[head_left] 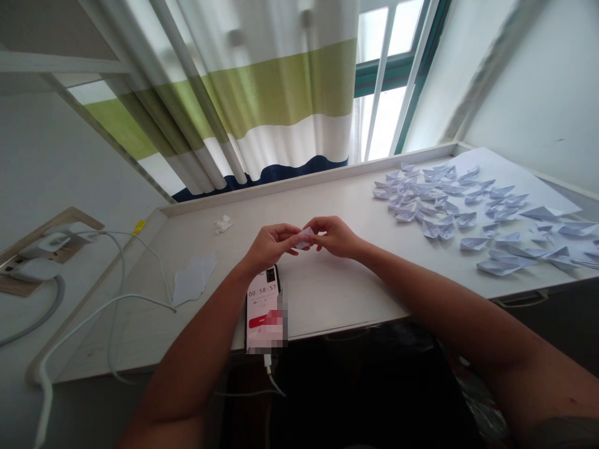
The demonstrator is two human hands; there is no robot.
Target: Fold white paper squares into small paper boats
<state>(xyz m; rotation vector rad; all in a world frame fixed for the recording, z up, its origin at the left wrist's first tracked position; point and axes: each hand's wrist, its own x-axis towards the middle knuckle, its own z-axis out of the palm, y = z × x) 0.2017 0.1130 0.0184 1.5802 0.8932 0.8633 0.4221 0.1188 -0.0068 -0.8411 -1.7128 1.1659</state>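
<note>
Between my two hands is a small folded piece of white paper (pixel 304 239), held just above the white desk (pixel 337 293). My left hand (pixel 275 246) pinches its left side between thumb and fingers. On the other side, my right hand (pixel 333 236) grips it the same way, and the fingertips of both hands nearly meet. Part of the paper is hidden behind the fingers. Many folded white paper boats (pixel 435 193) lie spread over the right part of the desk. A few loose sheets of white paper (pixel 194 277) lie to the left of my left forearm.
A phone (pixel 262 312) showing a timer lies at the desk's front edge, a white charging cable (pixel 268 363) plugged into it. Crumpled tissue (pixel 223 224) sits at the back left. More cables run from wall sockets (pixel 42 249). A large white sheet (pixel 515 178) lies back right.
</note>
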